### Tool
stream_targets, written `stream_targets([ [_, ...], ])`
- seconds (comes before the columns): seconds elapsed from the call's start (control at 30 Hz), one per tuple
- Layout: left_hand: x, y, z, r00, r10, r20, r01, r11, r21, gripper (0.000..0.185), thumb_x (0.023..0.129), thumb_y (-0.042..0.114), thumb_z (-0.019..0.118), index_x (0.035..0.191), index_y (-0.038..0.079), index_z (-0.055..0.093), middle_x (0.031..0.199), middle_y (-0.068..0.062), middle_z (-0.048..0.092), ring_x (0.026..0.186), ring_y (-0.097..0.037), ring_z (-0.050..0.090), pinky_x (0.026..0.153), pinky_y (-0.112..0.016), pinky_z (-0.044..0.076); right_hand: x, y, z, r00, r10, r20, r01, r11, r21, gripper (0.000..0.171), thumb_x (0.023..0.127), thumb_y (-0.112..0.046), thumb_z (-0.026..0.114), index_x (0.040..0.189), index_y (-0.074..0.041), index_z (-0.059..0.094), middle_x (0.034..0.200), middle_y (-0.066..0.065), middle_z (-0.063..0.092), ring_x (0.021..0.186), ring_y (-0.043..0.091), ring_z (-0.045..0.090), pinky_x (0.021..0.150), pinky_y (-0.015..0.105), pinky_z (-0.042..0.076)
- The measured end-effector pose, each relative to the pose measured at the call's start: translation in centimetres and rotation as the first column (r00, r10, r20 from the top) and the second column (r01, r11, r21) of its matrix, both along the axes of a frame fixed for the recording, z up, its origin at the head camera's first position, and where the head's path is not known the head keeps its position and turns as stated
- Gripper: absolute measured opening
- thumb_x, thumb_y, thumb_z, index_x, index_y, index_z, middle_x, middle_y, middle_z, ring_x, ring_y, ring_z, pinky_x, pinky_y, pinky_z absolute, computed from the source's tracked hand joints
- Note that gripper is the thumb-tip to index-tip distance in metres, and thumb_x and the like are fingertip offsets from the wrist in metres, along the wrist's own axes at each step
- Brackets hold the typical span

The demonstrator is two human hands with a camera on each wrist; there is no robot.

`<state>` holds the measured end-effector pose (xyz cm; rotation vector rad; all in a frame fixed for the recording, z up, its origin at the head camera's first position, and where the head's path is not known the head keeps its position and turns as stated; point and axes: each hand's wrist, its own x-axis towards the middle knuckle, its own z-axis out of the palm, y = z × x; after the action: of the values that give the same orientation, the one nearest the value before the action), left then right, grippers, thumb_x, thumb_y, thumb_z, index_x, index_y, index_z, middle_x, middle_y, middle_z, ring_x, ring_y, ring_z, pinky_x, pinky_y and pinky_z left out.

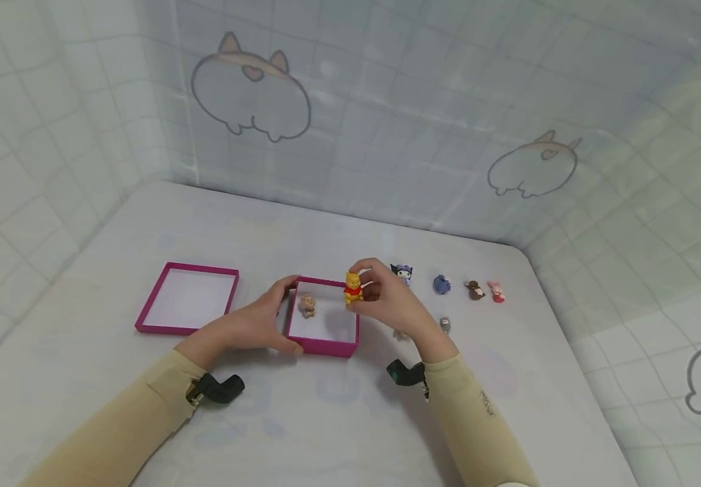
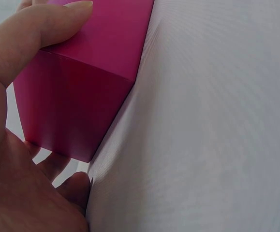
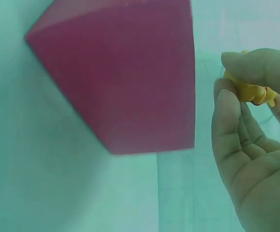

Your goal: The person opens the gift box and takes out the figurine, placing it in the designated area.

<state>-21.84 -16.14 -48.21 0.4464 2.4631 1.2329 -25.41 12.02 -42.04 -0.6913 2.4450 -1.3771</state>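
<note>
My right hand pinches a yellow bear figurine in a red shirt by the right rim of a magenta box. In the right wrist view, the bear figurine sits between thumb and fingertips, beside the box wall. My left hand grips the box's left side, thumb at the front and fingers toward the back. The left wrist view has the thumb pressed on the magenta wall, the box standing on the white surface. Inside the white-bottomed box lies a small beige-brown figurine at the left.
Left of the box lies a shallow magenta-rimmed lid. To the right are a black-and-white figurine, a blue one, a brown one, a pink one and a grey one. A pale figurine is partly behind the right wrist.
</note>
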Motion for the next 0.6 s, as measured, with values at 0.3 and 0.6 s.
stream_targets([
  [0.3,-0.3,0.0,0.0,1.0,-0.011,-0.001,0.011,1.0,0.017,0.135,0.06,0.051,0.091,0.156,0.018,0.002,0.161,-0.009,0.014,0.146,-0.028,0.017,0.114,-0.057,0.023,0.5,2.9,-0.6,0.995,-0.096,0.033,0.096,0.995,0.01,0.053,0.083,-0.01,0.081,0.124,-0.026,0.053,0.119,0.005,0.058,0.094,0.023,0.065,0.081,0.036,0.057],
  [0.6,-0.5,-0.3,-0.2,1.0,-0.01,0.0,0.01,1.0,-0.013,0.136,0.06,0.052,0.091,0.157,0.018,0.001,0.161,-0.011,0.013,0.146,-0.033,0.016,0.112,-0.06,0.026,1.0,6.2,-1.6,0.97,-0.224,0.098,0.222,0.975,0.03,0.065,0.079,-0.017,0.085,0.132,-0.025,0.048,0.12,0.008,0.059,0.097,0.025,0.065,0.081,0.038,0.058],
])
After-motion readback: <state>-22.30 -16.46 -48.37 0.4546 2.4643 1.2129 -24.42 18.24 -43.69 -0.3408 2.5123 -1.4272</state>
